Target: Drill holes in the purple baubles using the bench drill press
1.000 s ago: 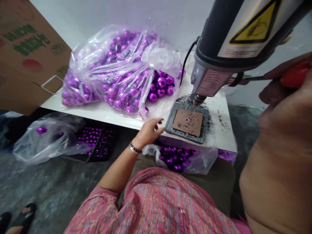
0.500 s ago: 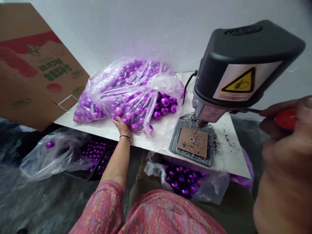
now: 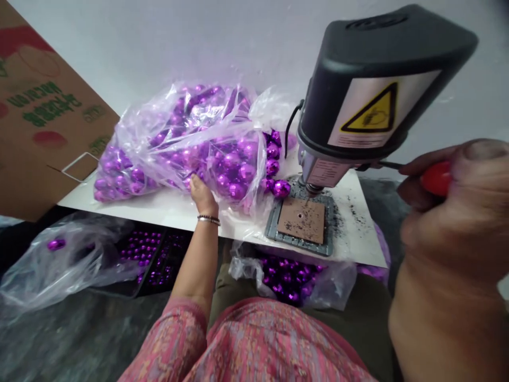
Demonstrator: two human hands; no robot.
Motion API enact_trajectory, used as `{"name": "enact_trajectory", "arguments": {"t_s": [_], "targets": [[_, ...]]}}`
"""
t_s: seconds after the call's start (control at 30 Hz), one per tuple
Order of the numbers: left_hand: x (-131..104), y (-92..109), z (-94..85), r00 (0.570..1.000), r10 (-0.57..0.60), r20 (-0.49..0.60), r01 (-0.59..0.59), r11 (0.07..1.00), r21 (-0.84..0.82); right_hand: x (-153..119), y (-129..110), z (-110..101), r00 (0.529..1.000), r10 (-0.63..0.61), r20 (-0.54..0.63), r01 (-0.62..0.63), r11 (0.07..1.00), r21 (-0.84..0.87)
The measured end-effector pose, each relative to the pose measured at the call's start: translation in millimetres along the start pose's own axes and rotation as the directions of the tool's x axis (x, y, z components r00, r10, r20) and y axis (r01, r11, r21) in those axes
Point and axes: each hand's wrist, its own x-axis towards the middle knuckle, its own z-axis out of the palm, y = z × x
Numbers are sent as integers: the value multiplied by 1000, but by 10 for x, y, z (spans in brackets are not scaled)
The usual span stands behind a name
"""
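A clear plastic bag [image 3: 159, 143] full of shiny purple faceted balls lies on the white table. My left hand [image 3: 203, 195] is closed on the bag's front side, thumb showing and the other fingers hidden by plastic and balls. At the bag's mouth, on the right, a few balls [image 3: 282, 188] sit uncovered beside the drill press. My right hand [image 3: 465, 212] is wrapped around the red knob [image 3: 436, 179] of the drill press lever. The dark-topped drill press [image 3: 377, 58] stands over a brown square board [image 3: 306, 228] with a small hole, strewn with dark shavings.
A cardboard box [image 3: 43, 132] rises at the left. Below the table edge are a black crate [image 3: 139, 289] of purple balls with loose plastic [image 3: 59, 270], and another open bag of balls [image 3: 292, 278] by my legs. A black cable [image 3: 288, 130] runs behind the drill.
My left hand has pushed up and in against the bag, and its balls have shifted towards the drill press. The view has swung slightly right. My right hand still holds the lever knob.
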Motion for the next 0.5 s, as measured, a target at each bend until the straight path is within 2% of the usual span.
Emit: {"name": "enact_trajectory", "arguments": {"t_s": [0.03,0.07,0.1,0.17,0.23,0.33,0.4,0.5], "targets": [[-212,-14,-76,989,-21,-146,29,998,49,-3,-8,10,1000,-11,-9,11,1000,12],[-434,-20,-136,982,1,-187,21,993,116,-7,-9,24,999,-17,-31,17,999,28],[-649,-15,-176,988,48,-147,-21,984,180,-9,-4,41,998,-16,-65,19,999,46],[-999,31,-181,991,132,32,-136,957,255,-8,20,81,989,-1,-151,16,995,99],[-1179,101,-111,963,190,191,-243,920,308,2,47,118,980,18,-199,13,988,155],[-1149,159,8,921,237,308,-348,856,382,22,72,142,977,2,-213,39,981,189],[-1027,138,19,922,246,300,-357,838,413,27,76,136,978,-37,-203,69,986,155],[-878,66,-91,950,219,224,-300,843,447,17,66,124,979,-59,-196,86,987,135]]}}
